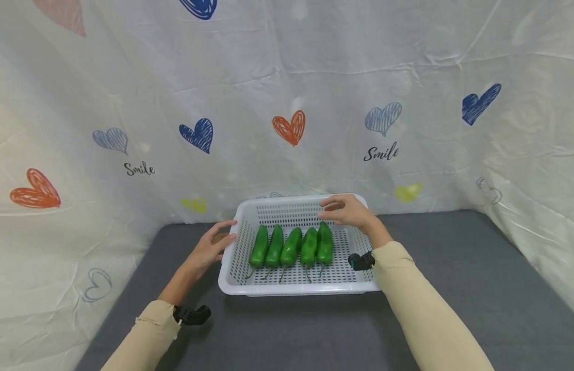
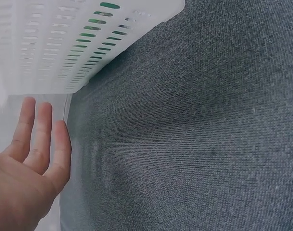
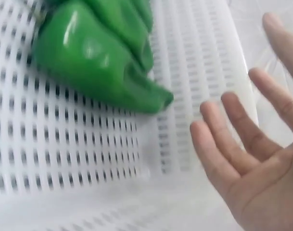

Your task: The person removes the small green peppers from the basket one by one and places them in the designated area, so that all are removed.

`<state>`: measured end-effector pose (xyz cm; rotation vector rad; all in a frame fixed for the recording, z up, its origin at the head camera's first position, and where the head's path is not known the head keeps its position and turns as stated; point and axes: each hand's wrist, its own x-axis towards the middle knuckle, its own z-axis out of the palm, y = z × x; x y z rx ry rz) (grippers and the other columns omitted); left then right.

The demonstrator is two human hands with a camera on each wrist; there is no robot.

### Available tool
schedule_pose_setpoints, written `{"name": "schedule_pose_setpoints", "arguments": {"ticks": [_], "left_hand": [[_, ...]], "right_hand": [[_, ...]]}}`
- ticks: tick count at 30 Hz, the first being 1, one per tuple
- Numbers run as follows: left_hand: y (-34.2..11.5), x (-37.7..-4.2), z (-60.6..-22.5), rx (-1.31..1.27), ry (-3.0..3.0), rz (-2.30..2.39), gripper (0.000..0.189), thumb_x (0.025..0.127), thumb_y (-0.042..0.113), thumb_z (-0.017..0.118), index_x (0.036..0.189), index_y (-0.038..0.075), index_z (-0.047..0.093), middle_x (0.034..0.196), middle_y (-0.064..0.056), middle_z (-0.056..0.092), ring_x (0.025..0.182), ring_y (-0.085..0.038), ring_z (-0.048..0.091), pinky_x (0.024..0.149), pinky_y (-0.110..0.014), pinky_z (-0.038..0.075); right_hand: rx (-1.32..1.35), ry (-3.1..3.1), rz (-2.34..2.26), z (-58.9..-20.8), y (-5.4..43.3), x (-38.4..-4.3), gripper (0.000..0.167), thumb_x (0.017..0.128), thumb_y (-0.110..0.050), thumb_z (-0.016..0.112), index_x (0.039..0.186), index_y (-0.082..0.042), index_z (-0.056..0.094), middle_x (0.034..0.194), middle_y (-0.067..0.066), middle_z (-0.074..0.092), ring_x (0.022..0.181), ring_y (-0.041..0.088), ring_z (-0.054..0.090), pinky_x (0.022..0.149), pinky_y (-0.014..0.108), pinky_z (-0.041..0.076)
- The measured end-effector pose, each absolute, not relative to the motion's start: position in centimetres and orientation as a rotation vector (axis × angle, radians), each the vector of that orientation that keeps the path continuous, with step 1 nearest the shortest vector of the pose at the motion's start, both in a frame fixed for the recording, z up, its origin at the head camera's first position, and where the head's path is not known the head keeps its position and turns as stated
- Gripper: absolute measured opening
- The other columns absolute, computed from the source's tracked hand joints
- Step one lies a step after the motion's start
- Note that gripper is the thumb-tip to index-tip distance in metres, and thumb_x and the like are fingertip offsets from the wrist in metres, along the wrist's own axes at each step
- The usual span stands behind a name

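Note:
Several green chili peppers (image 1: 291,248) lie side by side in a white perforated plastic basket (image 1: 300,290), stems toward the near side. Beside the basket's left wall is my left hand (image 1: 209,250), fingertips close to the rim; whether they touch it I cannot tell. The left wrist view shows that hand (image 2: 31,168) with relaxed, spread fingers and nothing held. Over the basket's far right part hovers my right hand (image 1: 347,211), just beyond the rightmost pepper (image 1: 325,245). In the right wrist view its fingers (image 3: 240,115) are loosely extended, apart from the nearest pepper (image 3: 93,62).
A dark grey cloth-covered table (image 1: 305,335) bears the basket. Behind it hangs a white curtain (image 1: 240,98) printed with hearts and the word "Smile", meeting the table's far edge just past the basket. Black straps with cameras sit on both wrists.

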<state>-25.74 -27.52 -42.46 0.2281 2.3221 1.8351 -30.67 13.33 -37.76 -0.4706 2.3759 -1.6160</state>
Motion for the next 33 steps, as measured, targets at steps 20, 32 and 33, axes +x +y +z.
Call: {"name": "schedule_pose_setpoints", "arguments": {"ticks": [20,32,33], "left_hand": [[-27.7,-25.8,-42.6,0.213,2.322,1.823,0.058,0.104,0.032,0.063,0.154,0.017,0.039,0.148,-0.024,0.045,0.123,-0.038,0.056,0.089,-0.054,0.052],[-27.6,-25.9,-42.8,0.225,2.318,1.83,0.057,0.104,0.031,0.062,0.154,0.018,0.039,0.149,-0.024,0.045,0.123,-0.039,0.056,0.089,-0.055,0.053],[-27.6,-25.9,-42.8,0.225,2.319,1.829,0.056,0.104,0.031,0.062,0.154,0.018,0.039,0.149,-0.024,0.045,0.123,-0.039,0.056,0.089,-0.055,0.053]], "right_hand": [[-0.178,2.429,-1.566,-39.9,11.7,-31.6,0.056,0.09,-0.025,0.082,0.138,-0.003,0.062,0.132,0.025,0.061,0.103,0.04,0.065,0.086,0.051,0.053],[-0.148,2.468,-1.423,-40.7,11.4,-31.8,0.058,0.085,-0.022,0.087,0.135,-0.004,0.064,0.147,0.022,0.046,0.1,0.036,0.063,0.082,0.047,0.055],[-0.149,2.468,-1.416,-40.8,11.4,-31.8,0.058,0.084,-0.022,0.087,0.135,-0.004,0.065,0.147,0.022,0.046,0.102,0.036,0.063,0.083,0.047,0.055]]}}
